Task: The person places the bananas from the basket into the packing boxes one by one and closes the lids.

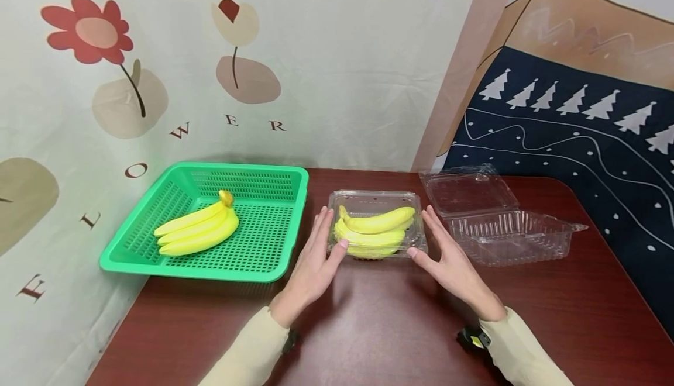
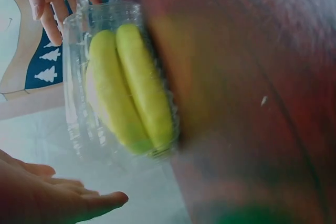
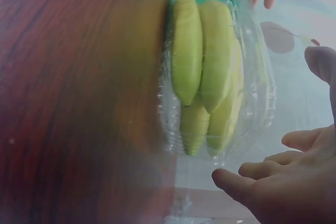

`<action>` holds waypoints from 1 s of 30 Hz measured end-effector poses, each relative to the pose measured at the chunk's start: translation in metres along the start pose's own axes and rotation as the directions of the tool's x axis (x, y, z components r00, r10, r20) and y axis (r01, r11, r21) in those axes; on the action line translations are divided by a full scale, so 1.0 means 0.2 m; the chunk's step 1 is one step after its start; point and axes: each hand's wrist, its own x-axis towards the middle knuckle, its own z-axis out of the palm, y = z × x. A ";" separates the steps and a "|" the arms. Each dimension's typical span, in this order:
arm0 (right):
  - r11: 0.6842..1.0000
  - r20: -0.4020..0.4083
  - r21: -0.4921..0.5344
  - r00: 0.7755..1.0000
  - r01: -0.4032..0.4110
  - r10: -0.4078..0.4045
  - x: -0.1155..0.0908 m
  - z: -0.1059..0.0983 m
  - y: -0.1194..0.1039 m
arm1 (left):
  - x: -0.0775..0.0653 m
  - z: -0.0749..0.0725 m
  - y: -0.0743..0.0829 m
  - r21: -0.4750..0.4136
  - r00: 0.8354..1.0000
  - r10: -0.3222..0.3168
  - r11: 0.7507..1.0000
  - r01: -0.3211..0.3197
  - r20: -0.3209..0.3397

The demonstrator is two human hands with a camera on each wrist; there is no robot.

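Note:
A clear plastic clamshell box (image 1: 376, 199) with its lid down stands on the table, a bunch of yellow bananas (image 1: 376, 231) inside it. My left hand (image 1: 317, 257) is at the box's left side, fingers straight and thumb by the front corner. Opposite it, my right hand (image 1: 447, 260) is held at the right side in the same way. In the left wrist view a gap shows between the left hand (image 2: 58, 192) and the box (image 2: 73, 103). From the right wrist, the right hand (image 3: 294, 177) also appears apart from the bananas' box (image 3: 262, 93), its fingers spread.
At the left, a green plastic basket (image 1: 292, 222) holds another bunch of bananas (image 1: 200, 228). A second clear clamshell box (image 1: 511, 237) stands at the right with its lid up. A printed curtain (image 1: 342, 52) hangs behind the dark red table (image 1: 368, 327).

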 end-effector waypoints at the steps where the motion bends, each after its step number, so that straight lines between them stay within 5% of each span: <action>1: 1.000 -0.004 -0.002 1.000 0.004 -0.004 0.00 0.00 -0.01 | 0.00 -0.01 0.01 0.014 1.000 0.012 1.000 -0.012 -0.003; 11: 0.995 -0.034 -0.015 0.995 0.094 -0.095 -0.02 0.01 -0.11 | -0.03 -0.14 0.05 0.152 0.985 0.173 0.974 -0.168 -0.015; 19: 0.981 -0.038 -0.073 0.982 0.181 -0.184 -0.01 0.05 -0.18 | -0.04 -0.26 0.06 0.286 0.944 0.324 0.912 -0.295 -0.058; 30: 0.930 0.003 -0.152 0.941 0.334 -0.338 0.03 0.14 -0.28 | -0.04 -0.40 0.01 0.440 0.962 0.269 0.870 -0.224 -0.041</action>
